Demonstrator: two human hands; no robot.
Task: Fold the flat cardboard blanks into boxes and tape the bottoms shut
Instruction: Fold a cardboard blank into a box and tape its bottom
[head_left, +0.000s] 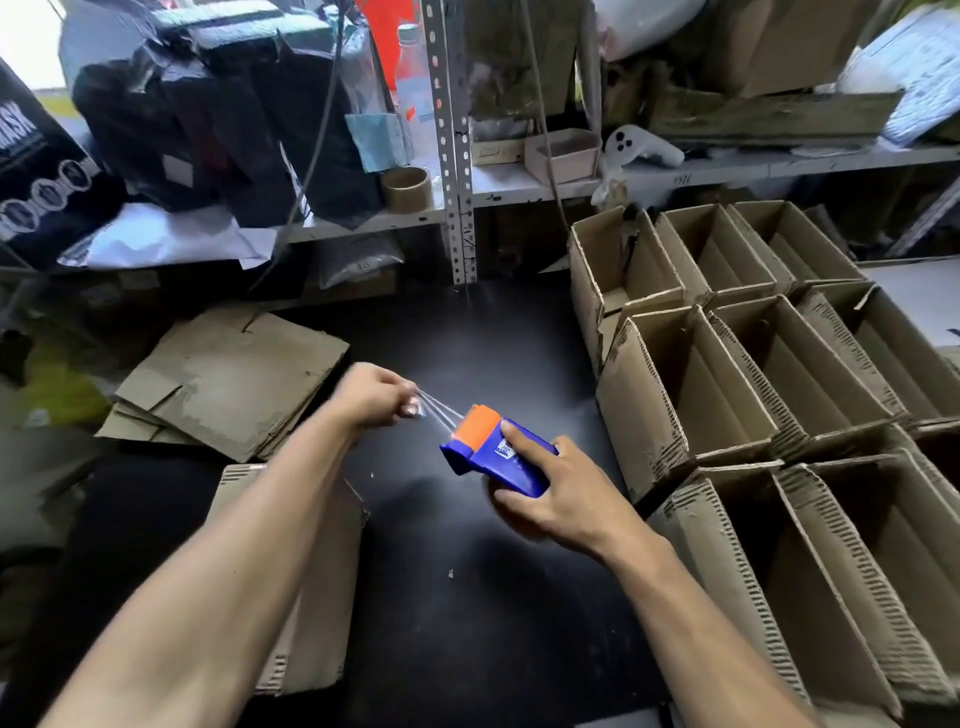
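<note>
Pinching clear tape (436, 410), left hand (374, 397) stretches it from right hand's (563, 501) gripped blue-orange dispenser (493, 452)

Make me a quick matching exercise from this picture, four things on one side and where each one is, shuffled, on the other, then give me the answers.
Things:
1. tape dispenser
2. clear tape end
3. stack of flat blanks
4. folded boxes

Places:
A. right side of the black table
B. pinched by the left hand
C. held by the right hand
D. table's left side

Pairs: 1-C, 2-B, 3-D, 4-A
</note>
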